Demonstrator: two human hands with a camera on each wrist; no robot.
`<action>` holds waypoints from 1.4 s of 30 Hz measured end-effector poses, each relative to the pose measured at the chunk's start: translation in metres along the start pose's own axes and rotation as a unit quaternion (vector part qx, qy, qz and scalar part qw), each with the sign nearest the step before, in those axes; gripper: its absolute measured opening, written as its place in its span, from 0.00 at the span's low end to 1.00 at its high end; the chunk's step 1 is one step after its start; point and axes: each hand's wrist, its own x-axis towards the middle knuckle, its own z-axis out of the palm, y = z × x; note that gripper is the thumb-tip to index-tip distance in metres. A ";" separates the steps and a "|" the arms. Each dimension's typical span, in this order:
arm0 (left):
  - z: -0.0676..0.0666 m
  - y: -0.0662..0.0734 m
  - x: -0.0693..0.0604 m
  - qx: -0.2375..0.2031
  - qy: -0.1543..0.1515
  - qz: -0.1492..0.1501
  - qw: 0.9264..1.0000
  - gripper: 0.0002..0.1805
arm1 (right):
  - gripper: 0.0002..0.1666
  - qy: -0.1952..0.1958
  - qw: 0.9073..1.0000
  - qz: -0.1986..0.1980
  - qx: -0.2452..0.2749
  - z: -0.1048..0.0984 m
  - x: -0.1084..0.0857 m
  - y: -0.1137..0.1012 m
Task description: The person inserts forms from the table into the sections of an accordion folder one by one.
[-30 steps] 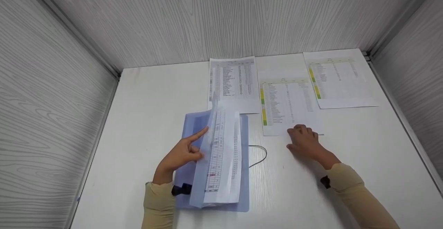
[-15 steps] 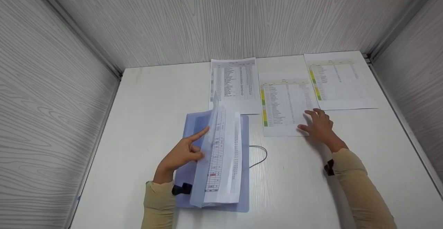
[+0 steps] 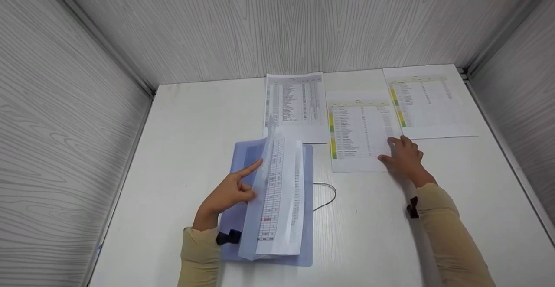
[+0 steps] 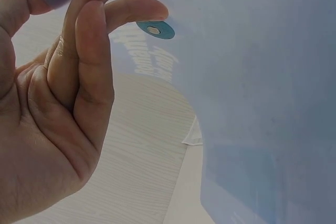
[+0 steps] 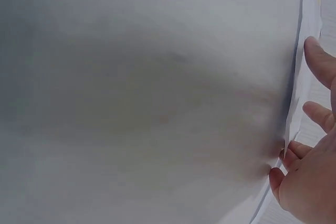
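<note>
A translucent blue plastic document folder [image 3: 308, 243] lies on the table, its cover [image 3: 256, 217] raised with printed sheets [image 3: 273, 191] against it. My left hand [image 3: 230, 191] props the cover from the left, index finger straight against it and the other fingers bent. In the left wrist view a fingertip touches the cover beside a teal button [image 4: 157, 29] with a metal centre. My right hand [image 3: 404, 157] rests at the lower right edge of the middle printed sheet [image 3: 357, 126], thumb and fingers spread. The right wrist view has its fingertips [image 5: 317, 61] at the paper edges.
Another printed sheet [image 3: 297, 105] lies behind the folder. A third sheet [image 3: 433, 105] lies at the back right. A thin cord loop [image 3: 331, 196] sticks out from the folder's right side. Wood-grain panels [image 3: 277, 27] enclose the table's back and sides.
My right hand has moved up and right, from the middle sheet's bottom edge to its right edge. The left hand and the raised cover stay nearly the same.
</note>
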 end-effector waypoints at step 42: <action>0.003 0.001 0.002 0.008 0.008 -0.007 1.000 0.46 | 0.43 -0.076 0.963 -0.049 0.253 -0.004 -0.042 0.023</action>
